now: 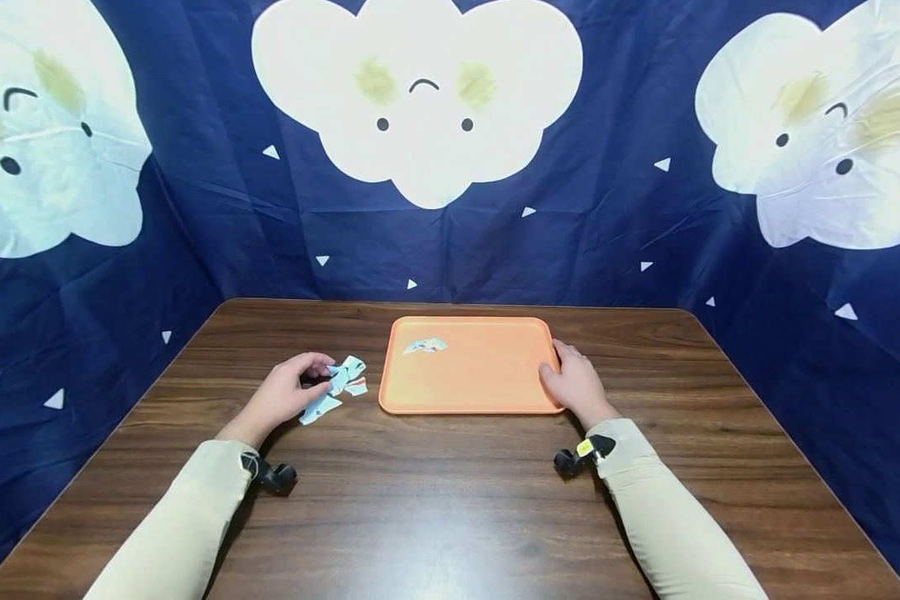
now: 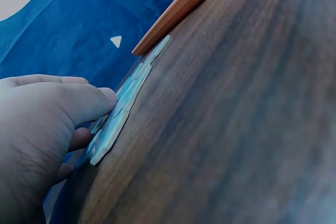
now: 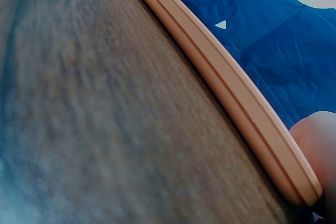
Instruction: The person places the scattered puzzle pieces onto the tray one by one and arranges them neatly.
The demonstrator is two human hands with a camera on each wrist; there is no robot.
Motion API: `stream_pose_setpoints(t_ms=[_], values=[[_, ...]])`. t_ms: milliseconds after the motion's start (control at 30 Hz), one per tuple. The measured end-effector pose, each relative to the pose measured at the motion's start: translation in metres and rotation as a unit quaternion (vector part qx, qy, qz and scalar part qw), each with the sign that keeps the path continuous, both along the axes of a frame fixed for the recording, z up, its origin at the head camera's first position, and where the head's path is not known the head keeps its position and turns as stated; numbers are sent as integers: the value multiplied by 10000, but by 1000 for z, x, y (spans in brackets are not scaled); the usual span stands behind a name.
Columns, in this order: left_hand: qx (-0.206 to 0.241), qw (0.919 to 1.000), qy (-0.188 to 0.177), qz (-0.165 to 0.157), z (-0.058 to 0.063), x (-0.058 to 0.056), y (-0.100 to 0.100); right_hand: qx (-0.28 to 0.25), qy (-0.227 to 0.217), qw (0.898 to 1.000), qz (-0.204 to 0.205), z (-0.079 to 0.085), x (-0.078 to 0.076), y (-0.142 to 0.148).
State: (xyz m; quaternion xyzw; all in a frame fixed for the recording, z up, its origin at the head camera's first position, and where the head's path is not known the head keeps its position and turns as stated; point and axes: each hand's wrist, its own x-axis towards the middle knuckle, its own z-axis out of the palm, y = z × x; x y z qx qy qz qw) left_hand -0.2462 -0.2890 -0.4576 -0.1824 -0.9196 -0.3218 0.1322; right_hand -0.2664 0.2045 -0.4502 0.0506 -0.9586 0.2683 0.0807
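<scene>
An orange tray [image 1: 480,392] lies on the table, and my right hand [image 1: 576,385] grips its right end, thumb over the rim and fingers along the outer side. In the right wrist view, a digit of that hand [image 3: 317,145] shows behind the near corner of the tray [image 3: 220,87]. Left of the tray is a loose cluster of light blue, irregular flat pieces [image 1: 348,372]. My left hand [image 1: 288,390] is at its left side, thumb and fingers bent but apart. The left wrist view shows the thumb touching the pieces [image 2: 128,100]; some fingertips are hidden behind them.
Inside the tray, toward its upper left, lies a small patch of similar pieces [image 1: 425,345] with coloured print. The brown wood table [image 1: 435,492] ends at a dark blue curtain [image 1: 435,258] with white cloud faces. Each wrist wears a small black camera.
</scene>
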Motion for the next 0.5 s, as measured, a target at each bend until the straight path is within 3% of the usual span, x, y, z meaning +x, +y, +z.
stream_pose_setpoints(t_ms=[233, 500], values=[[-306, 9994, 64, 145, 0, -1, 0, 13, 9, 10000, 22, 1, -1, 0], [-368, 9992, 169, -59, -1, 2, -3, 22, 10, 10000, 10, -1, -1, 1]])
